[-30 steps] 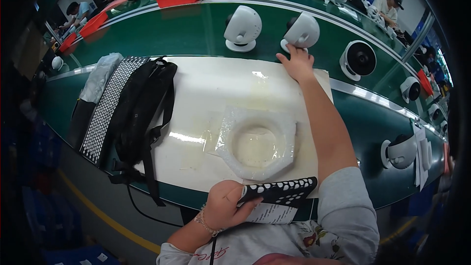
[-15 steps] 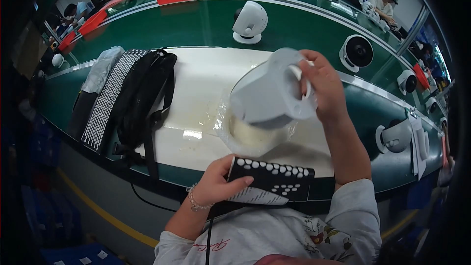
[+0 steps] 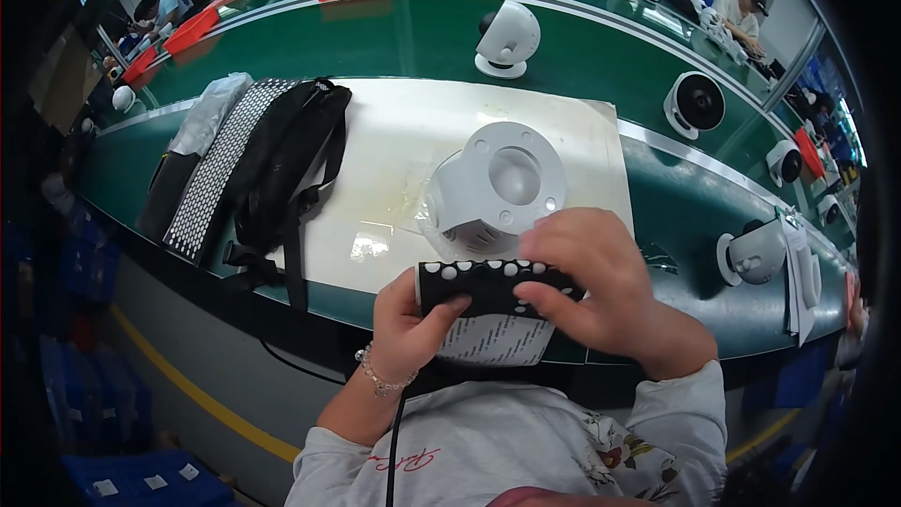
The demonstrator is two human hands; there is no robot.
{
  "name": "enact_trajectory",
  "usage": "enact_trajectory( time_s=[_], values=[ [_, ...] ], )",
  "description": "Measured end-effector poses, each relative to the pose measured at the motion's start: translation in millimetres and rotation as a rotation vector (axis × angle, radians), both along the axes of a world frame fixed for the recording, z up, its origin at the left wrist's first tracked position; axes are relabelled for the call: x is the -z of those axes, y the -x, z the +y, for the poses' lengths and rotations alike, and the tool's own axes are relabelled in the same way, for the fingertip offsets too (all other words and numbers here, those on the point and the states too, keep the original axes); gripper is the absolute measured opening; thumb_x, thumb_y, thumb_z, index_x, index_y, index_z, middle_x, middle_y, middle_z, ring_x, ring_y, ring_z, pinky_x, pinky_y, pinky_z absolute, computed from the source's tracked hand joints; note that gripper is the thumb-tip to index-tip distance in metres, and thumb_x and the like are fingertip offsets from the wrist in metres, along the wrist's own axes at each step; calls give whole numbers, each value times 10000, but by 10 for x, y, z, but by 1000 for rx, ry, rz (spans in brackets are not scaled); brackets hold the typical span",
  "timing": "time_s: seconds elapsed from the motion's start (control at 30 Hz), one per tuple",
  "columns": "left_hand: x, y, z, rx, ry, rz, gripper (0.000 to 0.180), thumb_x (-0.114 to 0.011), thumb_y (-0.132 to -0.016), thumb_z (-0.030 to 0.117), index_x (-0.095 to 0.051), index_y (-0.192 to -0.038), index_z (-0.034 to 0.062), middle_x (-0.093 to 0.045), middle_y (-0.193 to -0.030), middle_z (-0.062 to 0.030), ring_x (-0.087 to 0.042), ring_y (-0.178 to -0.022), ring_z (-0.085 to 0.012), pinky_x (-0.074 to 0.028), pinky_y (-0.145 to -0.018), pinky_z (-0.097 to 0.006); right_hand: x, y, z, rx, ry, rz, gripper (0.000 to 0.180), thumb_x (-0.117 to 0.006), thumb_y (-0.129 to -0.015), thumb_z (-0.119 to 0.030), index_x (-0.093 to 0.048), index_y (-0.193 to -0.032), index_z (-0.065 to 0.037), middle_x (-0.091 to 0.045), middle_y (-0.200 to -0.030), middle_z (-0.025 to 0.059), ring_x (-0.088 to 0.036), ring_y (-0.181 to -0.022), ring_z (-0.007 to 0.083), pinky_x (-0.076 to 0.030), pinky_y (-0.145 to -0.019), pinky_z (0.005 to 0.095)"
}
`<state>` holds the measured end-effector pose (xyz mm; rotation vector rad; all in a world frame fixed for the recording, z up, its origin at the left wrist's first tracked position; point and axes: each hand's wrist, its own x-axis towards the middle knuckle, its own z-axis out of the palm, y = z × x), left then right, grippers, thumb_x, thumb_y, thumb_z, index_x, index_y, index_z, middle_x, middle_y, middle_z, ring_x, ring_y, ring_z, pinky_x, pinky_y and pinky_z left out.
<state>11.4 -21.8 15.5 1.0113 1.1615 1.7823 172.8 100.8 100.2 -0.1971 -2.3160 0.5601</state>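
My left hand [image 3: 409,326] grips the left end of a black sheet [image 3: 483,300] dotted with white round pads, its thumb on the face. A printed white backing [image 3: 495,342] hangs below the dotted part. At the sheet's right end is my right hand [image 3: 601,286], curled with thumb against the face and fingers over the far edge; whether it pinches a single pad is hidden. Just beyond the sheet, a white plastic housing [image 3: 449,190] lies with its ring-shaped base [image 3: 554,178] turned up. Crinkled clear plastic [image 3: 427,211] shows around its lower left side.
A white board [image 3: 380,145] covers the worktop. Left on it lie a black strapped bag [image 3: 282,160], a white-dotted strip [image 3: 221,164] and a plastic-wrapped bundle [image 3: 208,117]. White round-headed units [image 3: 511,38] stand on the green bench beyond and right. Other people work far off.
My right hand has set the housing down, base up, let go of it and come to the dotted sheet. The sheet has risen slightly in my left hand.
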Motion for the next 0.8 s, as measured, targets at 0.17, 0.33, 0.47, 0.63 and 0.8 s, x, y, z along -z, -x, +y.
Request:
enact_trajectory(
  time_s=[0.17,0.33,0.47,0.63,0.8],
  values=[
    [16,-68,27,-77,-36,216,113,-599,-749,-57,-601,-856,-22,-581,-704,4,-496,-610,-37,-410,-542,-197,51,79,-28,-25,-170,-45,208,-700,-648,-65,-617,-839,-56,-583,-997,75,-543,-952,259,-433,-785,347],
    [-3,-111,36,-70,-40,172,160,-603,-740,-74,-615,-892,-28,-610,-722,-27,-513,-614,-48,-417,-546,-197,88,65,-34,-145,-146,7,198,-688,-646,-36,-591,-815,-65,-577,-993,71,-544,-956,257,-430,-778,358],
    [6,-135,32,-88,-82,219,177,-599,-741,-79,-619,-909,-27,-620,-736,-36,-523,-629,-54,-424,-558,-200,120,97,-29,-155,-183,105,296,-666,-623,14,-559,-884,-73,-572,-968,67,-551,-946,255,-426,-745,347],
    [-19,-131,10,-60,-61,303,158,-615,-745,-56,-623,-900,-27,-610,-721,-26,-521,-643,-53,-424,-565,-201,207,78,-69,-170,-246,55,362,-670,-631,41,-517,-933,-85,-569,-949,63,-554,-903,257,-409,-731,346],
    [-50,-132,0,-109,-35,255,134,-628,-743,-43,-614,-875,-27,-602,-726,-11,-514,-655,-49,-416,-578,-196,177,70,-20,-273,-75,97,411,-640,-652,87,-481,-983,-97,-552,-894,72,-544,-825,247,-412,-691,344]
  ],
)
